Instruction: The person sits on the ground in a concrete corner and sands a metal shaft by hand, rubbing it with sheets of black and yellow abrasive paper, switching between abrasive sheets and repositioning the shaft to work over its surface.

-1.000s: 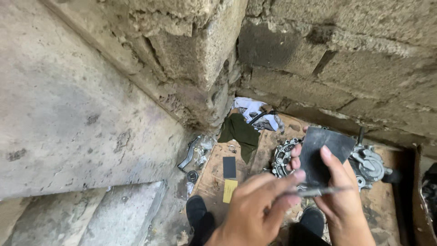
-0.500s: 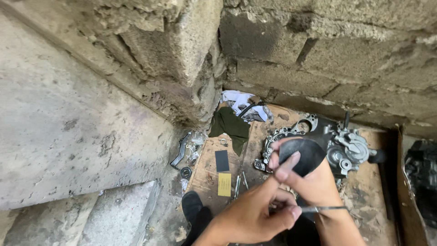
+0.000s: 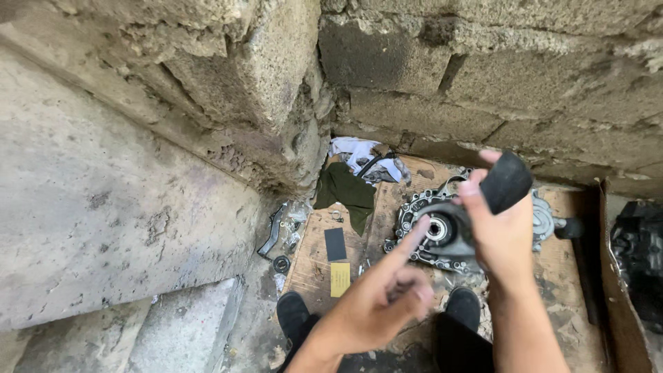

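A person crouched at the foot of a rough concrete-block wall works over a grey metal engine casing that lies on a sheet of flattened cardboard spread on the floor. The right hand is raised above the casing, its fingers clamped around a dark, flat rubbery pad that is held tilted just over the casing's right half. The left hand hovers nearer the camera with the index finger stretched toward the round bearing opening at the casing's centre while the other fingers curl in together; motion blur makes it impossible to tell whether anything small is pinched among them.

A dark green rag lies on the cardboard to the left of the casing, with a crumpled white cloth behind it against the wall. A small black rectangle and a yellow one lie one behind the other near the cardboard's left side. Loose metal parts lie scattered beside the cardboard's left edge, at the base of the corner pillar. Two black shoes show at the bottom of the view, and a dark machine part sits at the far right.
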